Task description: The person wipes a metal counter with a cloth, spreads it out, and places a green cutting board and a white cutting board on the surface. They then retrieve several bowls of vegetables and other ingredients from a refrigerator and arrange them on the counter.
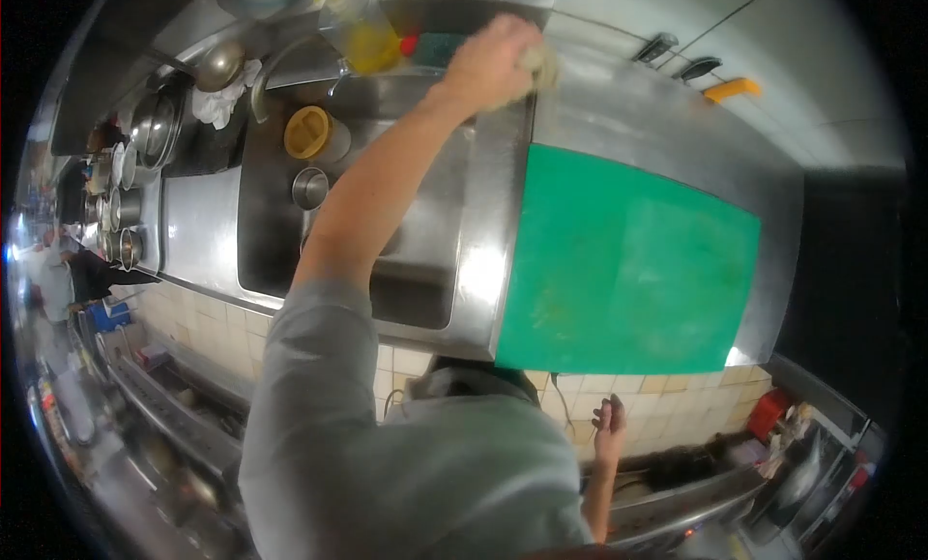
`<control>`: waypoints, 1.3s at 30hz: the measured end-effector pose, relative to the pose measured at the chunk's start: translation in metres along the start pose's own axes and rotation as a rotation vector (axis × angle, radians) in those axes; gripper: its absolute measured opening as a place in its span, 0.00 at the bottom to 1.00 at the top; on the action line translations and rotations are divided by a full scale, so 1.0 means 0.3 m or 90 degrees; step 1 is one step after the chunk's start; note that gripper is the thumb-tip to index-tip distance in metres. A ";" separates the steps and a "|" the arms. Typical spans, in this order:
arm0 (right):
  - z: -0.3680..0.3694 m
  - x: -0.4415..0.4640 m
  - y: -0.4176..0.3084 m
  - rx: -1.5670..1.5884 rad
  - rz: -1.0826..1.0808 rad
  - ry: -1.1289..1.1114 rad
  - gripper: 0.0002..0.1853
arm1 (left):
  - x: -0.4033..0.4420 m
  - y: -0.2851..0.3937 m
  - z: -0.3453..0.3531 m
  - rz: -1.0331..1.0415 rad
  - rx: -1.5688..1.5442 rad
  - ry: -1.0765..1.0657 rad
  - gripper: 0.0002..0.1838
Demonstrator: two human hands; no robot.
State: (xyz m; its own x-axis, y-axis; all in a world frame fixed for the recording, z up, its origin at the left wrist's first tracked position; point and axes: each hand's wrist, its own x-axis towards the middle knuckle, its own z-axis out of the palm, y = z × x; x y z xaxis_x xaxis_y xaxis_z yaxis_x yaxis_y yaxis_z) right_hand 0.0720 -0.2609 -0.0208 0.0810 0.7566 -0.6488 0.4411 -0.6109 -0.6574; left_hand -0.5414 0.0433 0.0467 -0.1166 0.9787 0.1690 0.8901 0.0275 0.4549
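My left hand [488,65] grips a cloth [545,70], blurred and partly covered, at the back right corner of the sink [425,236]. My forearm [391,188] hides part of the basin. Open room separates my right hand [609,417] from the front edge of the board [628,260]; its grip I cannot tell.

Stainless-steel counter [775,260] with an inset sink [425,236], a green cutting board [638,260] flat on its right side

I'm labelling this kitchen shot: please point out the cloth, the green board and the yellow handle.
Cloth [547,69]: head view, its blurred part beside the fingers.
Green board [633,260]: head view, middle of its top.
Yellow handle [733,89]: head view, middle of its length.
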 end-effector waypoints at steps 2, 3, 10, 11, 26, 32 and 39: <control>-0.004 0.017 0.008 -0.017 0.018 -0.016 0.27 | 0.015 0.014 -0.075 -0.006 -0.072 0.273 0.26; -0.009 0.024 0.010 -0.021 0.012 -0.018 0.27 | 0.027 0.016 -0.076 -0.009 -0.071 0.279 0.26; -0.051 0.045 -0.055 -0.108 -0.010 -0.189 0.25 | -0.123 0.262 -0.052 -0.070 0.021 0.108 0.29; -0.060 0.061 -0.088 -0.124 -0.012 -0.192 0.24 | -0.218 0.319 -0.114 -0.033 -0.025 0.156 0.28; 0.003 0.469 -0.143 -0.451 -0.096 -0.642 0.22 | -2.259 0.902 -0.129 -0.831 0.032 0.213 0.30; 0.177 0.400 -0.125 -0.565 -0.216 -0.734 0.20 | -2.783 1.194 0.144 -1.104 0.033 0.188 0.34; 0.130 0.087 -0.077 -0.544 -0.188 -0.616 0.18 | -3.115 1.007 0.288 -1.098 -0.201 0.247 0.36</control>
State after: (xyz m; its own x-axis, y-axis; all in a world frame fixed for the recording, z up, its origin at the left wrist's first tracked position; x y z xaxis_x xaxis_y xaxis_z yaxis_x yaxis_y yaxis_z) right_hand 0.0289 -0.2363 -0.0375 -0.6235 0.1474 -0.7678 0.7812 0.1556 -0.6045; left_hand -0.1254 -0.8452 -0.0494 -0.8548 -0.2096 -0.4747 -0.4391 0.7796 0.4466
